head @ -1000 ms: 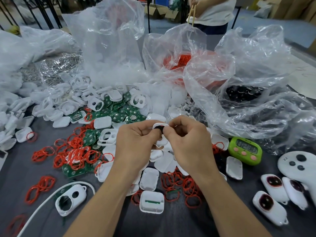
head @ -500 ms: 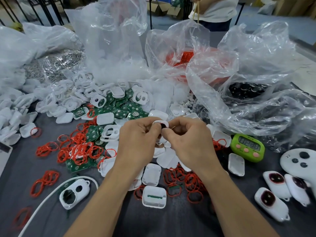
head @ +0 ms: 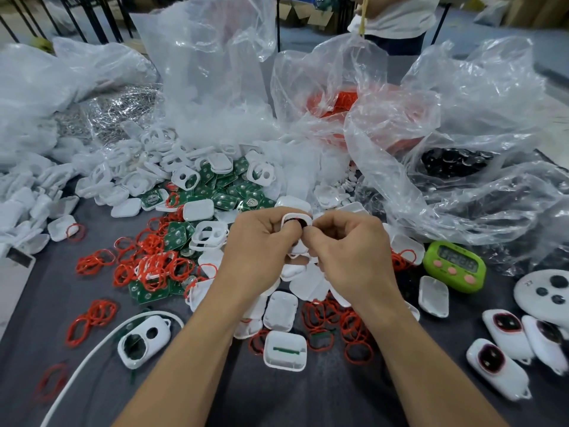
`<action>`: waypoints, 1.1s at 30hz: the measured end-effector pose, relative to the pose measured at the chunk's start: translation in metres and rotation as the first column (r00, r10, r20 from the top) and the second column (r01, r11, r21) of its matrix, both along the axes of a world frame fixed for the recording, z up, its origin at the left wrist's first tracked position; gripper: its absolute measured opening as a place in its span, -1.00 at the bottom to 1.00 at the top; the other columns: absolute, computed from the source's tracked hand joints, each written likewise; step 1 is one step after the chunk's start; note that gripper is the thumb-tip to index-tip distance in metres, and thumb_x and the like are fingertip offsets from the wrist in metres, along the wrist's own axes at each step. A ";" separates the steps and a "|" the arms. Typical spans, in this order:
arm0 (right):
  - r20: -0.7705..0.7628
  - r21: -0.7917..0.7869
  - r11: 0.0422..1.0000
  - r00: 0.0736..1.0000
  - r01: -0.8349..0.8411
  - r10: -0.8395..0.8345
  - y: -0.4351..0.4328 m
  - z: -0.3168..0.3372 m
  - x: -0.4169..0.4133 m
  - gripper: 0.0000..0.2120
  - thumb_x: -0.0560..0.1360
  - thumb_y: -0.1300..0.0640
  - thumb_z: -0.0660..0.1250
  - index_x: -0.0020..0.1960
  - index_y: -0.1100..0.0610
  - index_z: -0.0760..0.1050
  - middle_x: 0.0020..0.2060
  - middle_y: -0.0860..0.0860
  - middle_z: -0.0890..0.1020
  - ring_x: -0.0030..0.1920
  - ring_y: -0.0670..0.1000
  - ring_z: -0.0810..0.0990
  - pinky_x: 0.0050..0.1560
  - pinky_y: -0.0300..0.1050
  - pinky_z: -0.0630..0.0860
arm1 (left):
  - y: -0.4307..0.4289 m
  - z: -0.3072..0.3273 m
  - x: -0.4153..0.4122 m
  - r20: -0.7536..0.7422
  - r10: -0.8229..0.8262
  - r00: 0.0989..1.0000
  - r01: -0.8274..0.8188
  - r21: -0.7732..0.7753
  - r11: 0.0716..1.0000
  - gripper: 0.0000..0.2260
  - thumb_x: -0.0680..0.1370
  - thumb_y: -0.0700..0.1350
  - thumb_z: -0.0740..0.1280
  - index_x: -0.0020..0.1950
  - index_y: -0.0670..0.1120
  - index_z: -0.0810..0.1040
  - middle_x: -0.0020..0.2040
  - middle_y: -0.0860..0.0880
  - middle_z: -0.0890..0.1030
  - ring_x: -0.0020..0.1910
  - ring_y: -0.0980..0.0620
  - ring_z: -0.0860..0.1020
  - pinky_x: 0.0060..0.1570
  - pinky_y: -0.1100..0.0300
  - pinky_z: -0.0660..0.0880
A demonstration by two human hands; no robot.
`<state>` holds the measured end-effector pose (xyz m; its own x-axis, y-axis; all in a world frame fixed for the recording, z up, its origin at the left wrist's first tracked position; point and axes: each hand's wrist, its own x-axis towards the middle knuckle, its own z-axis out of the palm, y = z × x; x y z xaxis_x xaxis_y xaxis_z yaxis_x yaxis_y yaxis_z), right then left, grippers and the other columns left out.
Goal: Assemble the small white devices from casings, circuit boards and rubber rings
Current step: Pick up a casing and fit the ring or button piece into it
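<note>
Both hands pinching one white casing (head: 296, 219) over the parts heap

My left hand (head: 258, 241) and right hand (head: 351, 245) meet thumb to thumb. Their fingers are curled and clamped on the casing, which I hold above the loose casings on the grey table (head: 308, 396); its opening shows dark with a red edge. Behind, a clear bag (head: 345, 103) holds red rings, the bag to its right (head: 455, 161) holds black parts, the tall middle bag (head: 212, 87) holds white pieces, and a left bag (head: 107, 109) holds shiny metal bits. Green circuit boards (head: 234, 192) and red rubber rings (head: 147, 263) lie spilled in front. Compared with a second ago, my pinch and its place are unchanged, but more of the casing's white rim shows above my thumbs.
</note>
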<state>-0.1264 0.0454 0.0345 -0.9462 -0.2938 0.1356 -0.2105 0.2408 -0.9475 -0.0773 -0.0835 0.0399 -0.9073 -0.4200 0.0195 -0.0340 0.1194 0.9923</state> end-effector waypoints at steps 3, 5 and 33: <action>0.027 -0.020 0.999 0.999 -0.034 0.035 -0.002 -0.001 0.001 -0.79 0.53 0.12 0.45 -0.27 -0.04 0.66 -0.46 -0.08 0.65 -0.50 -0.14 0.55 -0.42 -0.25 0.47 | -0.001 0.000 -0.001 -0.004 0.111 0.994 -0.111 -0.039 0.993 -0.76 0.59 -0.26 0.33 -0.14 -0.04 0.75 -0.29 -0.18 0.68 -0.39 -0.06 0.64 -0.38 0.11 0.64; -0.005 0.014 0.999 0.999 0.032 -0.032 0.000 -0.003 -0.003 -0.80 0.55 0.07 0.44 -0.26 -0.08 0.65 -0.42 -0.09 0.66 -0.46 -0.13 0.57 -0.41 -0.20 0.50 | -0.004 0.002 0.000 0.006 0.159 0.987 -0.159 0.080 0.984 -0.78 0.61 -0.27 0.31 -0.09 -0.10 0.74 -0.26 -0.11 0.72 -0.38 -0.01 0.67 -0.44 0.22 0.56; -0.197 0.432 0.848 0.950 0.306 -0.243 -0.008 0.015 -0.038 -0.84 0.54 0.09 0.40 -0.22 -0.04 0.58 -0.34 -0.15 0.63 -0.27 -0.06 0.62 -0.20 -0.10 0.55 | -0.039 0.006 0.000 0.069 0.127 0.989 -0.143 0.607 0.782 -0.82 0.62 -0.29 0.18 0.08 -0.21 0.58 -0.27 -0.08 0.64 -0.50 0.02 0.34 -0.54 0.24 0.27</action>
<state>-0.1644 0.0374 0.0494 -0.9803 -0.0835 0.1790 -0.1855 0.7014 -0.6882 -0.0772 -0.1229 0.0463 -0.8371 -0.4558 -0.3025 -0.0279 -0.5168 0.8557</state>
